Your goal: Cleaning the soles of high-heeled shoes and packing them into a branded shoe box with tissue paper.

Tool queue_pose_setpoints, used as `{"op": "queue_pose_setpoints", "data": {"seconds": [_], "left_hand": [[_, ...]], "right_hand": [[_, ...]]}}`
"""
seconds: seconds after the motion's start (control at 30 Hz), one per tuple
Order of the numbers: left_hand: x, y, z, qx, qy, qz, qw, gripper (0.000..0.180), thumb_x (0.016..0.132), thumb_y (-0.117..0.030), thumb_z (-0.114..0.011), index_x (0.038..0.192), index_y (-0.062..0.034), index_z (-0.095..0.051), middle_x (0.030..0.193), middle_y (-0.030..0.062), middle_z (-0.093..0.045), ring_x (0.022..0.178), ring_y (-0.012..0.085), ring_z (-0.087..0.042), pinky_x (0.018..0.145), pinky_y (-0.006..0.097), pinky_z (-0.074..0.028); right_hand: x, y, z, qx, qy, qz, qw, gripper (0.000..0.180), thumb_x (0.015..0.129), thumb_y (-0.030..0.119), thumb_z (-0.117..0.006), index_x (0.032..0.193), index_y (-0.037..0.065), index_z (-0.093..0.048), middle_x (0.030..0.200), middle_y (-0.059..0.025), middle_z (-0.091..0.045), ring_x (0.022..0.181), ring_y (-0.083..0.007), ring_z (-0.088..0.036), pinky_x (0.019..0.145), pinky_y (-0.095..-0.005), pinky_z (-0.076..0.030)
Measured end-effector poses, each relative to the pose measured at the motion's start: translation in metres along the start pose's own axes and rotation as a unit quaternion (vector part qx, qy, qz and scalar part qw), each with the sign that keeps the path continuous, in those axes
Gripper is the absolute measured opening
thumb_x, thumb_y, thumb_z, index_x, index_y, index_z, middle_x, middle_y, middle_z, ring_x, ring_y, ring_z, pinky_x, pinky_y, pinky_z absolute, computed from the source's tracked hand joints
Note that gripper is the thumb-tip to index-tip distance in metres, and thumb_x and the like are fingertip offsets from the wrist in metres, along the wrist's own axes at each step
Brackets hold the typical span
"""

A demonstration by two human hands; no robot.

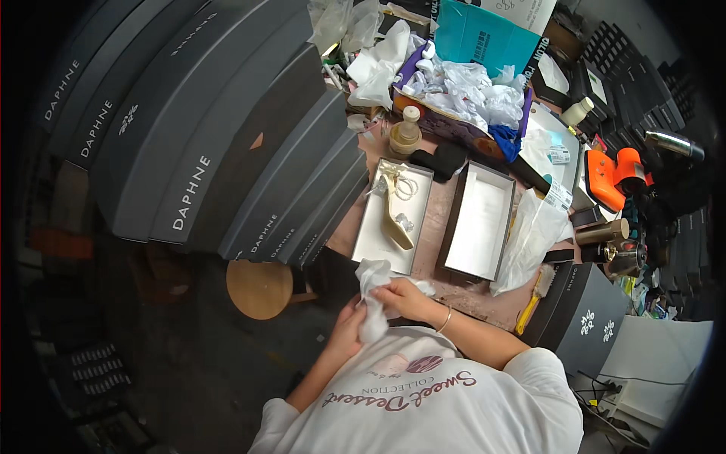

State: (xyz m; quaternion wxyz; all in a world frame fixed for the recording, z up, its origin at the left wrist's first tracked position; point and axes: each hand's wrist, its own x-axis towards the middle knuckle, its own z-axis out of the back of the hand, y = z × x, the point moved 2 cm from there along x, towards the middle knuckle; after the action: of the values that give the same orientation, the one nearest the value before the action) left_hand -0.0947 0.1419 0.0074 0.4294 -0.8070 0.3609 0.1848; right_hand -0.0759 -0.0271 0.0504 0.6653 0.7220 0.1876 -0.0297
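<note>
A wad of white tissue paper (373, 276) is held close to the worker's chest, at the near edge of the pinkish worktable (432, 227); the left hand (346, 333) is curled around its lower part while the right hand (407, 298) pinches its middle, a two-handed hold that probably keeps the limp sheet bunched; whether the folds enclose anything cannot be told.

Just beyond the hands, a cream high-heeled sandal (393, 216) lies in a white-lined shoebox tray (366, 233), a crumpled pale scrap against it, perhaps as padding; beside it, a second shoebox tray (478, 216) sits with its white inside facing up, both apparently set within easy reach; a translucent white wrapping sheet (529, 242) is spread along its right side, near a yellow-handled brush (537, 295) resting bristles away from the worker, its handle conveniently toward the right arm.

Farther back, a purple-edged carton (435, 113) corrals crumpled white paper (469, 87); at left, dark grey shoeboxes (189, 129) are piled high, likely to save room, above a round wooden stool (259, 289).
</note>
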Motion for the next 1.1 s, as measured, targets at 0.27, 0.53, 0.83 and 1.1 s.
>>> {"op": "queue_pose_setpoints", "data": {"seconds": [0.27,0.53,0.83,1.1], "left_hand": [[-0.005,-0.061,0.071,0.073,-0.066,-0.090,0.991,0.047,0.095,-0.039,-0.049,0.132,-0.0120,-0.040,0.117,0.0093,-0.052,0.105,0.0192,-0.053,0.089,0.040,-0.046],[0.009,-0.028,0.040,-0.094,-0.028,-0.033,0.995,0.035,0.096,-0.024,-0.050,0.125,-0.0049,-0.046,0.113,0.0080,-0.056,0.105,0.0190,-0.056,0.088,0.037,-0.047],[-0.022,-0.042,0.030,0.012,-0.040,0.038,0.998,0.057,0.096,-0.035,-0.049,0.143,-0.0138,-0.024,0.135,0.0118,-0.038,0.120,0.0239,-0.045,0.095,0.040,-0.042],[-0.002,-0.021,0.058,-0.161,-0.117,-0.114,0.973,0.030,0.094,-0.013,-0.052,0.121,-0.0013,-0.050,0.118,0.0107,-0.058,0.110,0.0235,-0.056,0.092,0.036,-0.047]], "right_hand": [[0.039,0.003,0.028,0.010,-0.131,0.017,0.991,0.028,0.092,0.024,-0.056,0.081,-0.002,-0.060,0.068,0.0021,-0.054,0.061,-0.0067,-0.048,0.054,-0.0280,-0.042],[0.034,-0.006,-0.043,-0.086,-0.101,0.055,0.990,0.019,0.085,0.016,-0.058,0.088,-0.003,-0.061,0.071,-0.0145,-0.056,0.064,-0.0156,-0.052,0.063,-0.0326,-0.046],[0.038,-0.009,0.021,-0.182,-0.004,-0.026,0.983,0.020,0.088,0.017,-0.056,0.087,-0.003,-0.059,0.066,-0.0124,-0.056,0.062,-0.0125,-0.051,0.060,-0.0307,-0.046],[0.024,-0.018,-0.005,0.028,0.064,-0.065,0.995,0.016,0.087,0.011,-0.055,0.093,-0.002,-0.061,0.082,-0.0052,-0.059,0.077,-0.0115,-0.054,0.071,-0.0272,-0.046]]}}
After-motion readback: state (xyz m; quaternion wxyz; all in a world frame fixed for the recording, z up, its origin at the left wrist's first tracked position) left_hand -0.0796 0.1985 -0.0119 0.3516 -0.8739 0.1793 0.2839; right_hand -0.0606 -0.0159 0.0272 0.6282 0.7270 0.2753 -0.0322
